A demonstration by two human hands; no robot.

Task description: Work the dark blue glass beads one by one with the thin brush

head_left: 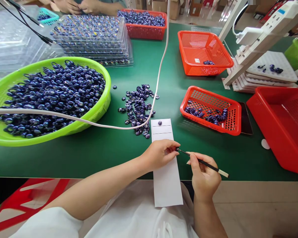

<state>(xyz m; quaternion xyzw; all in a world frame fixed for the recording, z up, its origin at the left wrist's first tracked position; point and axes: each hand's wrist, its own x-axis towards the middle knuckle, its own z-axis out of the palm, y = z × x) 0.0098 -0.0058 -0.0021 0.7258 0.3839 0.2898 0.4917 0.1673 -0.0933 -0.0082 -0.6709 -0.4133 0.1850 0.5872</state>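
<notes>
My left hand (157,154) pinches a small dark piece (177,149) between thumb and fingertips, above a white paper strip (167,188). In my right hand (206,178) is a thin pen-like tool (209,165) with a black handle and a pale end. The tool's fine tip points at the small piece and seems to touch it; exact contact is too small to tell. One glossy dark blue piece (160,123) rests at the strip's far end, near two printed lines. Just beyond lies a loose pile of similar pieces (138,107).
A green basket (106,96) heaped with dark blue pieces stands left. Red baskets (235,127) (182,59) hold a few pieces at right. Stacked clear trays (129,54) stand behind. A white cable (161,66) crosses the table. Another person's hands (80,6) are across it.
</notes>
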